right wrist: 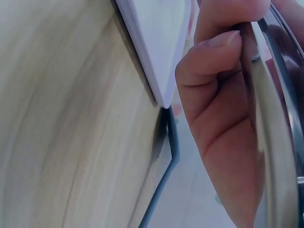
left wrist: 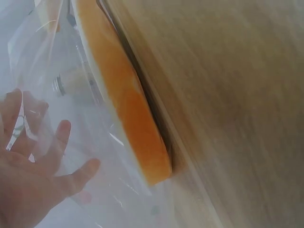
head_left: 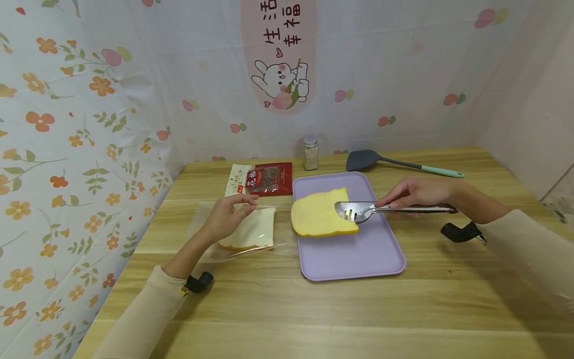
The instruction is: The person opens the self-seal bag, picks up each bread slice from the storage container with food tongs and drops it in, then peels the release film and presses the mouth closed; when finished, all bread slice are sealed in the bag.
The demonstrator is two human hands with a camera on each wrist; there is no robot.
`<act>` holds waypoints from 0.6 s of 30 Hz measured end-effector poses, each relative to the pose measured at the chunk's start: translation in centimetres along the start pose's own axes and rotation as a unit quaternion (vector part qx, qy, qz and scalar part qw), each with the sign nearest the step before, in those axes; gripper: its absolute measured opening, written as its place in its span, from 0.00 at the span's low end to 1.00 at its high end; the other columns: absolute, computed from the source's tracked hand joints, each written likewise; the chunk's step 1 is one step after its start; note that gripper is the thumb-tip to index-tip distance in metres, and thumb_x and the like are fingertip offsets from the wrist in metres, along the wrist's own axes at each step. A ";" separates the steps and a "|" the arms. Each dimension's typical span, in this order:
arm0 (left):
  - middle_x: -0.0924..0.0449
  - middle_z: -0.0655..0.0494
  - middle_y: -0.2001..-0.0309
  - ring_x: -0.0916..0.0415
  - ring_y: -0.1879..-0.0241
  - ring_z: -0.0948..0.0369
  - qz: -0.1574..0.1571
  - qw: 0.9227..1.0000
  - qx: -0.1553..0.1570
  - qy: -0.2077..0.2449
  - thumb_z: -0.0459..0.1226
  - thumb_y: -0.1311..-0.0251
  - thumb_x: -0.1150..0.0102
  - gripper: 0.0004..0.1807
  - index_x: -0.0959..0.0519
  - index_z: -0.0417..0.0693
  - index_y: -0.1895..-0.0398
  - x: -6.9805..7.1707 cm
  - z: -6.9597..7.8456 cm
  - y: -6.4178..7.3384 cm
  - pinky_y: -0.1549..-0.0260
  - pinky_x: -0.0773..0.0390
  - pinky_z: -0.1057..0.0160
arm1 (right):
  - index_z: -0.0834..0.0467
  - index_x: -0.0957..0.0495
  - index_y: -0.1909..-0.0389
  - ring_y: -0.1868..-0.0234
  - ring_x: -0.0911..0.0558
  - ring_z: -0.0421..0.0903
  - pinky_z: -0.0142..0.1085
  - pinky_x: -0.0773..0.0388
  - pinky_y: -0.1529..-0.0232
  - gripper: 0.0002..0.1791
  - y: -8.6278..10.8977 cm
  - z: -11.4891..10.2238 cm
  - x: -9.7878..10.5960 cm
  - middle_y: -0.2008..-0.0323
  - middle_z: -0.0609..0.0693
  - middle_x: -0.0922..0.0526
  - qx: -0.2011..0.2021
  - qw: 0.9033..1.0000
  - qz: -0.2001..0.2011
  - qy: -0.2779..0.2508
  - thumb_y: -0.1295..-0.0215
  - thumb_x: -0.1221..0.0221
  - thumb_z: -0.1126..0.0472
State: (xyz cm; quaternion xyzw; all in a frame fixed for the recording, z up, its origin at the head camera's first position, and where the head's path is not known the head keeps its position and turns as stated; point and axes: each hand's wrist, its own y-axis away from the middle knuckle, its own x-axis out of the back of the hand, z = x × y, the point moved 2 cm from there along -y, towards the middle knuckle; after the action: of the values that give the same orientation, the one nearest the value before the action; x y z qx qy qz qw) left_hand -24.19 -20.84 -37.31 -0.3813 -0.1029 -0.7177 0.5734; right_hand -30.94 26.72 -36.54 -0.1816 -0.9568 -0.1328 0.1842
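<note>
My right hand [head_left: 419, 193] grips metal food tongs [head_left: 367, 209]. The slotted tip of the tongs lies over the right side of a yellow toast-shaped slice [head_left: 314, 214], which is above the lilac tray [head_left: 363, 259] and reaches past its left edge. To the left, a clear plastic bag [head_left: 203, 219] lies on the table with a pale bread slice [head_left: 255, 227] in it; an orange-brown crust [left wrist: 128, 104] shows in the left wrist view. Over the bag's left part is my left hand [head_left: 227, 217], fingers spread and loosely bent; whether it touches the film I cannot tell.
Behind the bag lie a red spice packet [head_left: 273, 179] and a cream packet [head_left: 236, 180]. A glass jar [head_left: 310, 155] with a metal lid stands by the back curtain. A dark spatula [head_left: 394, 161] with a mint handle lies behind the tray.
</note>
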 end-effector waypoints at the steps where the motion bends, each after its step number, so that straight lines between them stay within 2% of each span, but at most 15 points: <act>1: 0.18 0.46 0.44 0.26 0.39 0.46 -0.002 1.000 0.002 0.000 0.36 0.31 0.41 0.09 0.18 0.38 0.60 0.0 0.0 0.0 0.45 0.27 0.43 | 0.67 0.26 0.37 0.85 0.29 0.48 0.34 0.25 0.80 0.19 -0.2 0.0 -0.2 0.70 0.70 0.23 0.001 1.000 0.000 0.001 0.26 0.49 0.70; 4: 0.19 0.46 0.44 0.27 0.38 0.46 -0.005 1.000 0.003 0.000 0.36 0.31 0.41 0.08 0.18 0.39 0.60 0.0 0.0 0.1 0.45 0.27 0.44 | 0.66 0.25 0.38 0.84 0.28 0.45 0.33 0.25 0.80 0.19 -0.8 -0.1 -0.6 0.73 0.69 0.24 -0.005 1.000 0.002 -0.005 0.26 0.48 0.69; 7: 0.19 0.46 0.43 0.22 0.45 0.46 -0.005 1.000 0.003 -0.005 0.37 0.31 0.41 0.08 0.17 0.40 0.60 0.1 0.0 0.2 0.60 0.23 0.54 | 0.66 0.24 0.39 0.84 0.28 0.46 0.32 0.25 0.80 0.18 -1.5 0.0 -0.9 0.72 0.69 0.22 -0.006 1.000 0.001 -0.016 0.27 0.47 0.68; 9: 0.19 0.45 0.44 0.19 0.57 0.47 -0.004 1.000 -0.002 -0.006 0.37 0.31 0.41 0.08 0.17 0.41 0.61 0.1 -0.1 0.2 0.72 0.29 0.60 | 0.66 0.24 0.39 0.83 0.28 0.44 0.32 0.25 0.80 0.18 -1.8 0.0 -0.9 0.72 0.69 0.21 -0.005 1.000 0.000 -0.018 0.27 0.47 0.68; 11: 0.18 0.45 0.45 0.19 0.59 0.48 0.000 1.000 -0.008 -0.010 0.37 0.32 0.41 0.07 0.17 0.41 0.62 0.1 -0.2 0.2 0.76 0.35 0.62 | 0.65 0.23 0.39 0.83 0.28 0.43 0.32 0.25 0.81 0.18 -2.0 0.0 -0.9 0.71 0.68 0.21 -0.004 1.000 -0.003 -0.018 0.27 0.47 0.68; 14: 0.18 0.43 0.45 0.19 0.63 0.46 0.002 1.000 -0.017 -0.008 0.36 0.32 0.41 0.07 0.18 0.41 0.62 0.0 -0.3 0.2 0.77 0.36 0.63 | 0.65 0.23 0.40 0.85 0.29 0.49 0.34 0.25 0.82 0.17 -2.2 -0.2 -0.7 0.71 0.71 0.22 0.002 1.000 0.001 -0.008 0.27 0.47 0.68; 16: 0.18 0.44 0.45 0.18 0.54 0.46 0.003 1.000 -0.016 -0.011 0.36 0.32 0.40 0.07 0.17 0.42 0.62 0.1 -0.3 0.2 0.72 0.33 0.63 | 0.65 0.22 0.40 0.86 0.31 0.56 0.37 0.26 0.83 0.17 -2.3 -0.4 -0.7 0.71 0.73 0.25 0.003 1.000 0.007 0.002 0.27 0.47 0.68; 17: 0.18 0.44 0.45 0.18 0.53 0.46 0.002 1.000 -0.014 -0.010 0.37 0.32 0.40 0.07 0.17 0.42 0.62 0.1 -0.3 0.1 0.72 0.33 0.63 | 0.65 0.22 0.40 0.85 0.32 0.60 0.38 0.26 0.84 0.17 -2.4 -0.5 -0.7 0.72 0.73 0.26 0.003 1.000 0.011 0.007 0.27 0.47 0.68; 18: 0.18 0.45 0.45 0.18 0.59 0.45 0.000 1.000 -0.011 -0.008 0.37 0.31 0.41 0.07 0.17 0.42 0.61 0.2 -0.3 0.1 0.73 0.33 0.63 | 0.65 0.22 0.40 0.85 0.33 0.62 0.40 0.27 0.84 0.17 -2.5 -0.6 -0.7 0.72 0.74 0.26 0.002 1.000 0.014 0.010 0.27 0.46 0.68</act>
State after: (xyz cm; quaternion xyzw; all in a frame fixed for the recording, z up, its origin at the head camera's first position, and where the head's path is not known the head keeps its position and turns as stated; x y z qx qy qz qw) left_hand -24.21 -21.20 -37.46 -0.3931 -0.0995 -0.7162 0.5681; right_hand -31.14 24.08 -36.74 -0.1935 -0.9524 -0.1299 0.1964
